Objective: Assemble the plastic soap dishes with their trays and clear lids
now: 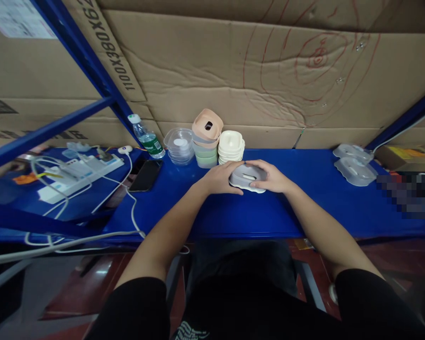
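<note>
Gripping a grey container (238,176), left hand (222,179) holds nine o'clock, right hand (274,176) three (likely for steadiness). It appears slotted.

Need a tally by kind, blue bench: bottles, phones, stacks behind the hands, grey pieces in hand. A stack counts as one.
Bottle: 1
Phone: 1
Stacks: 3 (clear stack, peach-and-green stack, cream stack)
Grey piece between left hand and right hand: 1
Total: 6
</note>
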Motion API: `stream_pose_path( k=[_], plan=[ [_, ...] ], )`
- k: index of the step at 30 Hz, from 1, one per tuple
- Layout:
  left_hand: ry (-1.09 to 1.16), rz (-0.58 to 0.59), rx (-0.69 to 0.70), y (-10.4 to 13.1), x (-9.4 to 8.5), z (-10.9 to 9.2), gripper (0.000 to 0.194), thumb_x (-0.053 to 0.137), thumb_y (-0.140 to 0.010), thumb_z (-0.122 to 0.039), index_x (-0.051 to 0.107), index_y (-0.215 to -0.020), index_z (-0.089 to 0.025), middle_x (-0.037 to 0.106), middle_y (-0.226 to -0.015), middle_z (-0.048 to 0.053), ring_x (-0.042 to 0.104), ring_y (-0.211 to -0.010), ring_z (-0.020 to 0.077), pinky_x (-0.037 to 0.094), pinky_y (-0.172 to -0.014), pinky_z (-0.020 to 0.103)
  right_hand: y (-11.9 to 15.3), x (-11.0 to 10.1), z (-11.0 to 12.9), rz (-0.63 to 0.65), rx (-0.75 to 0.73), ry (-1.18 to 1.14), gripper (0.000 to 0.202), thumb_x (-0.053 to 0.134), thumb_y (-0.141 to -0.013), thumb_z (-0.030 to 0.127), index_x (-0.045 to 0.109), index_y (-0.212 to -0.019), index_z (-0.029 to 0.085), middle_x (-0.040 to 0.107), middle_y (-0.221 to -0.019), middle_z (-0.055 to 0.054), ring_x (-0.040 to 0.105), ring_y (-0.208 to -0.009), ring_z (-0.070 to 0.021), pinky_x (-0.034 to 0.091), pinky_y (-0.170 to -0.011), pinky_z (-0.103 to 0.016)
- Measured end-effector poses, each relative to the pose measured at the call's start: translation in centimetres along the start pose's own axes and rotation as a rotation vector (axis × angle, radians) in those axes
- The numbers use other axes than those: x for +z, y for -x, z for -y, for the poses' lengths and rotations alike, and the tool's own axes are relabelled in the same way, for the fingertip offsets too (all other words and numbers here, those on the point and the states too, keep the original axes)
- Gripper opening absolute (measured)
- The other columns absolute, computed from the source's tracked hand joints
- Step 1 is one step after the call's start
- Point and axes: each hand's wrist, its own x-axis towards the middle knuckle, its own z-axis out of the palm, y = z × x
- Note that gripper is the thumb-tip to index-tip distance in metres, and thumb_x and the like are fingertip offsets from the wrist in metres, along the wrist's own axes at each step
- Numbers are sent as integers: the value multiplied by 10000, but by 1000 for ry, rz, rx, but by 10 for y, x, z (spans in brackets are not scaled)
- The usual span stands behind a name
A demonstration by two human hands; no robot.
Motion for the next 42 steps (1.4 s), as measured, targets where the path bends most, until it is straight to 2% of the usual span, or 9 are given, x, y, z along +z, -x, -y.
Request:
stream_pose_path(
  k=[10, 17, 23, 26, 28, 32, 34, 38, 42],
  plan=[
    [-1, -12, -2, 1, 2, 3, 1147, 918, -718, -563, 379, -1672, -222, 507, -1664, 190, 541, -1503, 398, 506, -1205, 543, 0, -1, 6, -30, -8, 3, 770, 882, -789, 594, 661, -1452, 271, 706, -1432, -139, 687, -1295, -359, 534, -1132, -578],
    [-5, -85, -67, 0, -4, 1, 710, 848, -805, -546, 633, -1396, -219, 711, -1416, 152, 698, -1294, 351, 564, -1091, 490, -1, -2, 6, -65, -12, -28, 771, 818, -820, 713, 662, -1448, 295, 695, -1437, -136, 666, -1325, -360, 525, -1147, -581],
    [182, -290, -252, 1, -12, 7, 436, 765, -846, -450, 682, -1198, -206, 793, -1075, 83, 755, -924, 275, 602, -826, 420, 0, -7, 10, -188, -32, -51, 886, 737, -827, 827, 594, -1515, 288, 646, -1496, -160, 645, -1349, -371, 570, -1075, -542],
    [246, -313, -268, 1, -12, 10, 286, 673, -908, -428, 694, -1080, -200, 781, -938, 55, 742, -850, 255, 598, -786, 402, -1, -4, 11, -215, -1, 40, 620, 744, -878, 736, 726, -1290, 272, 759, -1269, -120, 727, -1155, -332, 604, -972, -507],
    [200, -280, -266, 1, -10, 8, 360, 670, -934, -486, 698, -1158, -205, 788, -974, 68, 755, -890, 277, 607, -804, 419, -1, -1, 9, -296, 70, 52, 497, 685, -924, 726, 761, -1047, 250, 779, -1010, -80, 745, -943, -293, 619, -857, -473],
    [31, -280, -92, 0, -3, 0, 943, 827, -817, -666, 486, -1570, -212, 688, -1432, 186, 723, -1212, 362, 605, -1007, 489, -5, -2, 2, -541, 262, -142, 549, 678, -877, 784, 644, -768, 248, 646, -671, -16, 661, -630, -227, 589, -598, -398],
    [-40, -326, 69, -2, -1, -2, 1088, 839, -784, -734, 409, -1627, -197, 593, -1548, 233, 644, -1363, 390, 562, -1114, 520, -8, -4, 0, -596, 351, -295, 567, 746, -799, 798, 587, -726, 258, 598, -598, 6, 604, -510, -198, 537, -464, -361],
    [-164, -391, 298, -7, 2, 4, 817, 765, -864, -743, 576, -1469, -229, 566, -1569, 232, 645, -1360, 369, 563, -1097, 540, -12, -4, 0, -587, 457, -487, 581, 787, -767, 800, 580, -750, 257, 586, -548, 22, 545, -403, -162, 423, -337, -299],
    [-239, -434, 317, -6, -2, 15, 525, 770, -879, -714, 699, -1084, -236, 663, -1466, 173, 722, -1196, 316, 585, -981, 490, -11, -1, 0, -465, 415, -555, 653, 672, -811, 902, 604, -846, 253, 635, -571, 13, 582, -421, -162, 455, -387, -291]
  ],
)
